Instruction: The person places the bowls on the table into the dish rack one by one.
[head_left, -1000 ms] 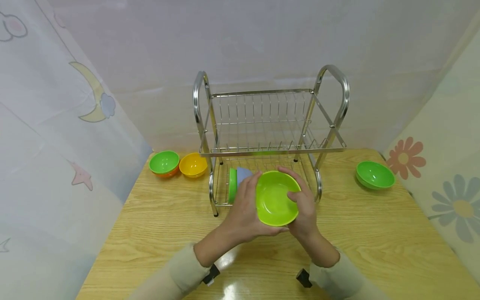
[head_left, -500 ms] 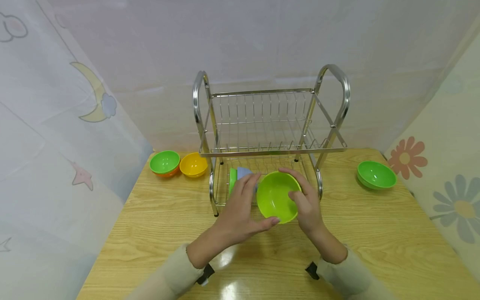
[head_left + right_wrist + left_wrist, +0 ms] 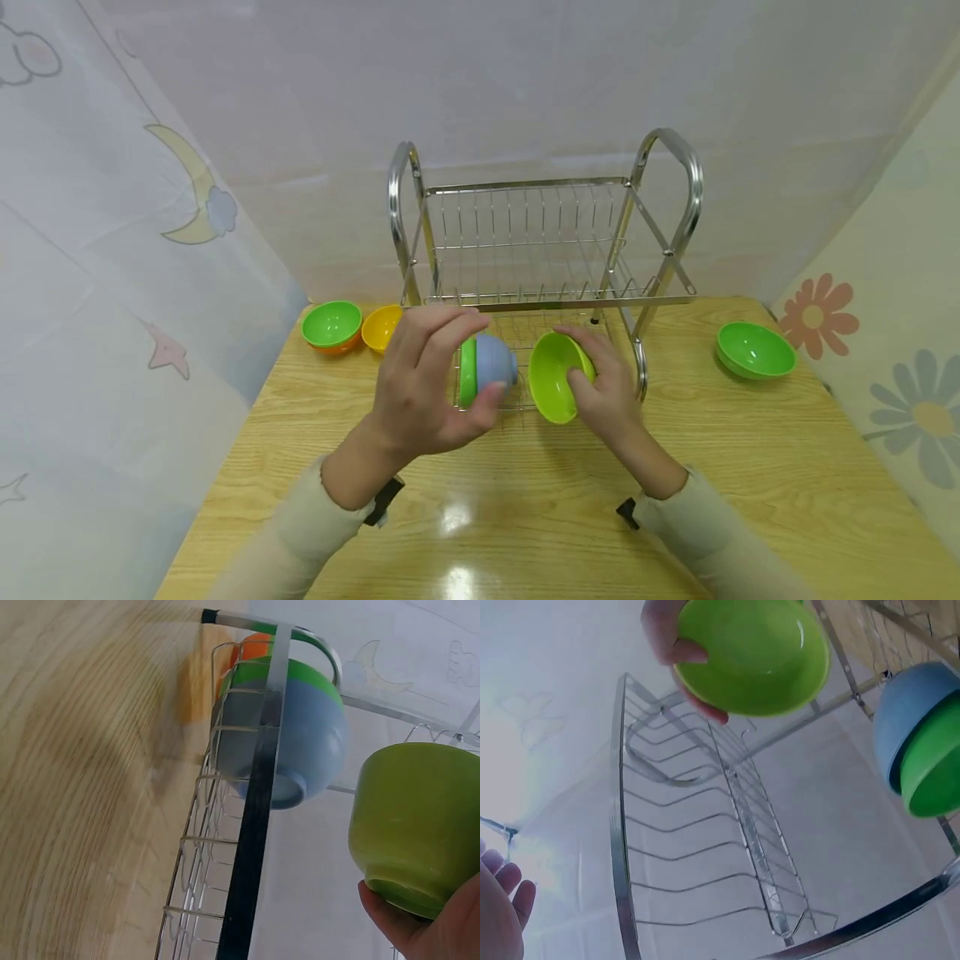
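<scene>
My right hand [image 3: 611, 387] grips a lime-green bowl [image 3: 553, 379] by its right side, thumb inside and fingers behind. The bowl is tilted in front of the rack's lower tier. In the right wrist view the lime bowl's outside and foot [image 3: 409, 889] show, apart from the rack wires. A blue bowl [image 3: 495, 362] and a green bowl [image 3: 468, 373] lie on their sides, nested, in the lower tier. My left hand [image 3: 420, 392] holds nothing; its fingers curve loosely, in front of those two bowls. Only part of it shows at the left wrist view's edge.
A two-tier metal dish rack [image 3: 540, 306] stands on the wooden table [image 3: 525, 517]. Left of it are a green bowl [image 3: 332, 323] stacked in an orange bowl [image 3: 337, 348], and a yellow bowl [image 3: 379, 329]. Another green bowl [image 3: 755, 350] sits at the right.
My left hand has let go of the lime bowl and moved left. The right hand keeps its grip; the bowl has turned more sideways and shifted slightly up toward the lower tier.
</scene>
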Motion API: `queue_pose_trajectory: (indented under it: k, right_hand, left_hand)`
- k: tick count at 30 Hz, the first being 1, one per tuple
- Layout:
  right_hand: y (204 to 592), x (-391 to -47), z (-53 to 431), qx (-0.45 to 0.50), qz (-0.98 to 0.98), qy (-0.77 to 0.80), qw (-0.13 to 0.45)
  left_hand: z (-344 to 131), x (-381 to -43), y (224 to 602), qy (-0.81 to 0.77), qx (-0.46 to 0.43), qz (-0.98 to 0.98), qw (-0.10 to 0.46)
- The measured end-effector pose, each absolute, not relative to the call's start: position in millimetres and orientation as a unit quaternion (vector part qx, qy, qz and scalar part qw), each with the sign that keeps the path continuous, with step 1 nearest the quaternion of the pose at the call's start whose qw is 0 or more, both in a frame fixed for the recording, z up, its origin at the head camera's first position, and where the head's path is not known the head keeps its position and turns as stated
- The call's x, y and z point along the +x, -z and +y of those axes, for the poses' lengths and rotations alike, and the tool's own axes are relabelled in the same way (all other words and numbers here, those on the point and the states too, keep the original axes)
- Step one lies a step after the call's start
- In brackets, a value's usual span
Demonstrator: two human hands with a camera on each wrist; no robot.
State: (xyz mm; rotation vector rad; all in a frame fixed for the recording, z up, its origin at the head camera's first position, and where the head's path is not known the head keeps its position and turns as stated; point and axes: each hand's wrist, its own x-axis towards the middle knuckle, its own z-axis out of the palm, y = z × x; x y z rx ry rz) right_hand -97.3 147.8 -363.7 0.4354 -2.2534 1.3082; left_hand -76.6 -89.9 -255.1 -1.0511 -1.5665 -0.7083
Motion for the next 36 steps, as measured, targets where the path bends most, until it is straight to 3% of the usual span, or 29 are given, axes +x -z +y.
queue_pose_trajectory:
  k: [7, 22, 28, 36]
  right_hand:
    - [373.9, -112.7, 142.8, 0.17, -0.847, -0.443, 0.239]
    - [388.9, -134.2, 131.2, 0.135, -0.887, -0.405, 0.174]
    - [397.6, -140.9, 126.8, 0.133, -0.896, -0.392, 0.16]
    - [404.4, -149.0, 117.1, 0.127, -0.908, -0.376, 0.139]
  left_hand:
    - [-101.5, -100.4, 226.0, 0.318, -0.401, -0.662, 0.548]
    - [-123.4, -161.8, 202.3, 0.284, -0.317, -0.752, 0.504]
    - [-133.2, -182.6, 199.4, 0.26, -0.288, -0.797, 0.464]
    - [-137.2, -200.7, 193.5, 0.259, -0.232, -0.862, 0.369]
